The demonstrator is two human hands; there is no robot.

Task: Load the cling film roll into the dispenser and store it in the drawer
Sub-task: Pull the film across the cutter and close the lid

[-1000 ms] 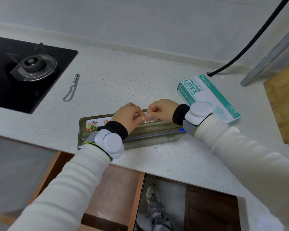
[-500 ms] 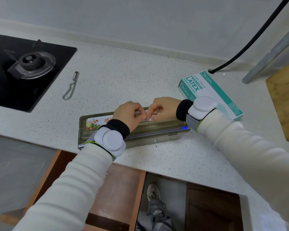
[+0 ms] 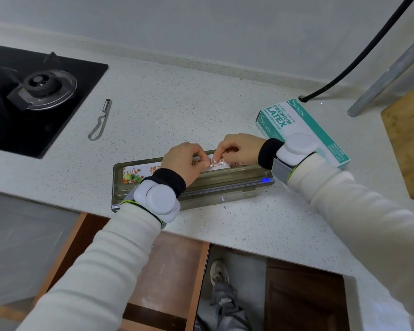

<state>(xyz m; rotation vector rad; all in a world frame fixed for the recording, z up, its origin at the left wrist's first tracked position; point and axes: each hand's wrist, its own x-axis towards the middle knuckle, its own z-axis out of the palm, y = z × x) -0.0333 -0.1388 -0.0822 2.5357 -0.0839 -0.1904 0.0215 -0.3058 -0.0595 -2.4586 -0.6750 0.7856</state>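
- A left hand (image 3: pixel 184 161) and a right hand (image 3: pixel 239 149) meet fingertip to fingertip over an open dispenser (image 3: pixel 225 191) on a speckled tabletop (image 3: pixel 177 111).
- Both hands have curled fingers, each pinching the loose film edge (image 3: pixel 216 163).
- The cling film roll (image 3: pixel 139 173) lies lengthwise in the dispenser, directly under the hands. Its printed label shows left of the left hand.
- The film looks thin, clingy and easily torn, so it likely wants a light pinch at the edge.
- Roll and dispenser seem light and stiff, best held by the ends.
- An open drawer (image 3: pixel 182 259) sits below the wrists.
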